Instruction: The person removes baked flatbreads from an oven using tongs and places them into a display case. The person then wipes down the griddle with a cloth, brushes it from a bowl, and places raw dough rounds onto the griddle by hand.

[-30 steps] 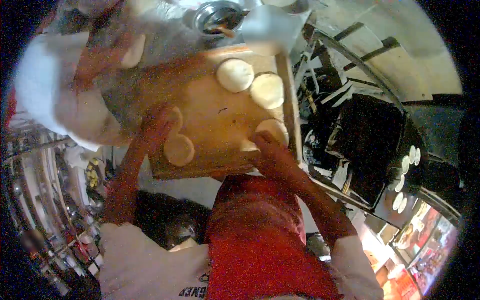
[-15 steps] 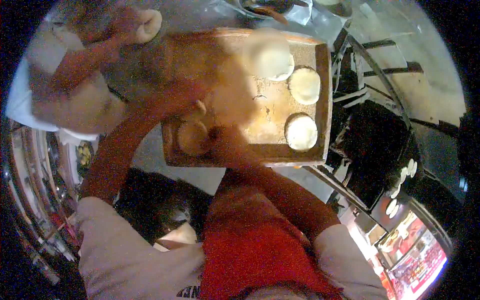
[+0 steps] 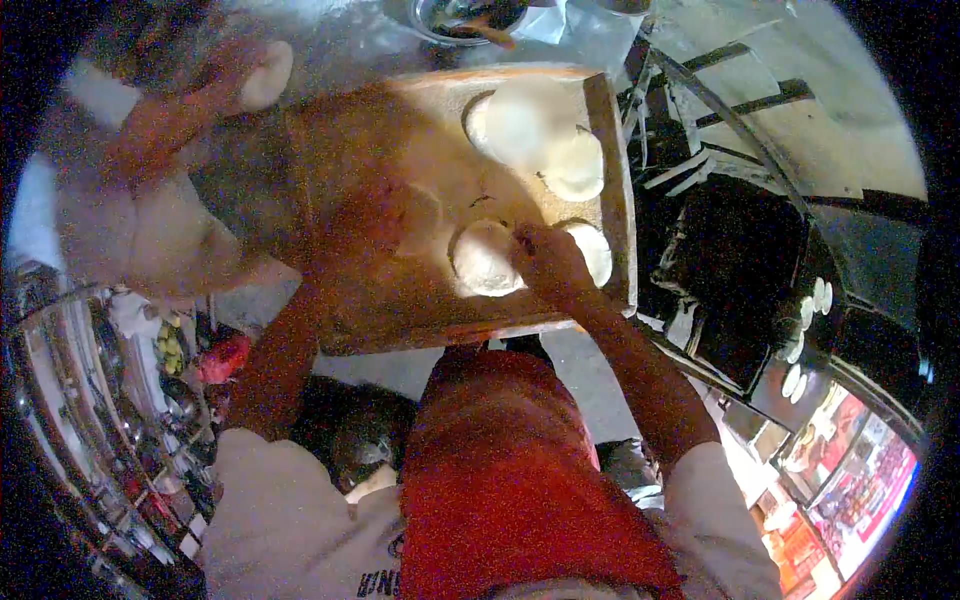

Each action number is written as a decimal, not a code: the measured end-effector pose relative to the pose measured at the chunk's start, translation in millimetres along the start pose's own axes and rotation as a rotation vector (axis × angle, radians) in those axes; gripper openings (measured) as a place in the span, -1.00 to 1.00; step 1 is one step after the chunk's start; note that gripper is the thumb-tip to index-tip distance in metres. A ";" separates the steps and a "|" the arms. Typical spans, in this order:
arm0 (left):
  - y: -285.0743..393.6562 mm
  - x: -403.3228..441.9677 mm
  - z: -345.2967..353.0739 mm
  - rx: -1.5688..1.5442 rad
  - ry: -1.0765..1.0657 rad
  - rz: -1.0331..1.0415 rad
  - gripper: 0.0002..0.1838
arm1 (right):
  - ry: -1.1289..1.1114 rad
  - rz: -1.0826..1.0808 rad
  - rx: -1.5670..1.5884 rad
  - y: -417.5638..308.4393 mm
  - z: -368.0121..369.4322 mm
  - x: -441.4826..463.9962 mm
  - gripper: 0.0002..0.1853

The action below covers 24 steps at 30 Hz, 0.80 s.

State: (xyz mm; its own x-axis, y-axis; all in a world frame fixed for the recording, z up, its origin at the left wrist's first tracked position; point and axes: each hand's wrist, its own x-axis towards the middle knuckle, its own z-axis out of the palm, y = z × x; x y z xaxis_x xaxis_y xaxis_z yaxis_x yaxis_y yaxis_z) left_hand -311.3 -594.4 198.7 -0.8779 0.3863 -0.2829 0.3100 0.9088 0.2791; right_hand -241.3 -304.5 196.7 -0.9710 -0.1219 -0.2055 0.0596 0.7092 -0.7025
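A wooden tray (image 3: pixel 628 200) carries several flat, pale dough rounds. My right hand (image 3: pixel 552 262) is low over it, fingers curled at the right edge of one dough round (image 3: pixel 486 262). Partly behind that hand lies a second dough round (image 3: pixel 594 252). My left hand (image 3: pixel 385 222) is over the shaded left half of the tray, dim and blurred. A faint pale curved edge shows beside its fingers; whether it holds dough I cannot tell. Toward the far right corner are another dough round (image 3: pixel 574 166) and a blurred pale round (image 3: pixel 530 115).
At the upper left, another person's arm (image 3: pixel 170 125) reaches in, with a pale dough piece (image 3: pixel 268 76) at the hand. A metal bowl (image 3: pixel 468 20) stands beyond the tray. Dark metal framework (image 3: pixel 735 280) is on the right. Yellow items (image 3: pixel 170 345) sit at the left.
My right hand and the dough round beside it have moved right across the tray, toward the near right dough round. The whole view has also shifted slightly.
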 end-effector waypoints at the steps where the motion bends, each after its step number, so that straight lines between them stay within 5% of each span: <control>1: 2.4 -5.7 0.7 0.007 -0.095 -0.007 -0.58 | -0.167 -0.072 0.029 -1.7 -10.3 1.6 -0.68; 2: 4.1 -10.6 2.3 0.006 -0.195 -0.018 -0.58 | -0.335 -0.144 0.059 -0.8 -16.7 2.1 -0.68; 4: 10.4 -20.1 -3.7 -0.002 -0.291 -0.029 -0.59 | -0.287 -0.120 0.057 14.9 -20.5 9.3 -0.69; 6: 25.1 -30.1 -13.3 -0.006 0.170 -0.083 -0.60 | -0.119 -0.079 0.178 38.0 -12.7 21.1 -0.72; 8: 24.7 -30.2 -7.1 -0.025 0.255 -0.063 -0.61 | 0.027 0.046 -0.049 81.1 29.1 39.8 -0.66; 9: 24.8 -29.9 -3.6 -0.037 0.252 -0.049 -0.61 | 0.214 -0.319 -0.260 176.5 112.1 48.1 -0.65; 10: 25.4 -30.9 -0.6 -0.046 0.249 -0.036 -0.61 | -0.010 0.140 0.123 82.1 43.0 29.6 -0.65; 12: 27.3 -32.4 3.5 -0.071 0.250 -0.017 -0.62 | -0.142 0.160 0.113 4.9 -13.5 14.3 -0.74; 14: 30.7 -37.2 4.9 -0.116 0.237 -0.001 -0.62 | 0.007 -0.187 0.252 9.2 -13.8 0.8 -0.75; 15: 31.5 -45.1 2.8 -0.163 0.226 0.020 -0.62 | 0.149 -0.370 0.083 9.8 -24.9 -7.6 -0.76; 16: 33.2 -53.9 2.8 -0.212 0.216 0.038 -0.62 | 0.051 -0.132 0.744 35.0 -22.4 -15.2 -0.69; 17: 34.4 -62.6 1.6 -0.274 0.217 0.068 -0.62 | 0.049 -0.147 0.748 39.4 -26.6 -15.9 -0.69; 19: 40.3 -69.2 10.6 -0.339 0.219 0.103 -0.62 | -0.015 0.060 1.398 47.7 -32.6 -21.1 -0.57; 21: 50.9 -72.1 24.3 -1.655 0.139 -0.428 -0.59 | 0.056 0.363 1.897 36.5 -28.5 -21.7 -0.36; 22: 60.5 -61.2 29.6 -1.652 0.136 -0.425 -0.59 | 0.060 0.360 1.900 26.7 -29.1 -16.6 -0.36; 24: 83.4 -28.1 41.9 -2.357 0.185 -0.438 -0.50 | 0.005 0.247 2.156 10.6 -41.8 -14.1 -0.25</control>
State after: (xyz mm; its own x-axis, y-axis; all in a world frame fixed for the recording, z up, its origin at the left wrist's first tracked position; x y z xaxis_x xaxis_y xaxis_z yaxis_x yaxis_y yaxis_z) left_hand -245.5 -522.9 191.4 -0.8022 0.1705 -0.5722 -0.4680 -0.7746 0.4253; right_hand -236.6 -266.2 220.6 -0.9052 -0.1716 -0.3889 0.2440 -0.9589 -0.1449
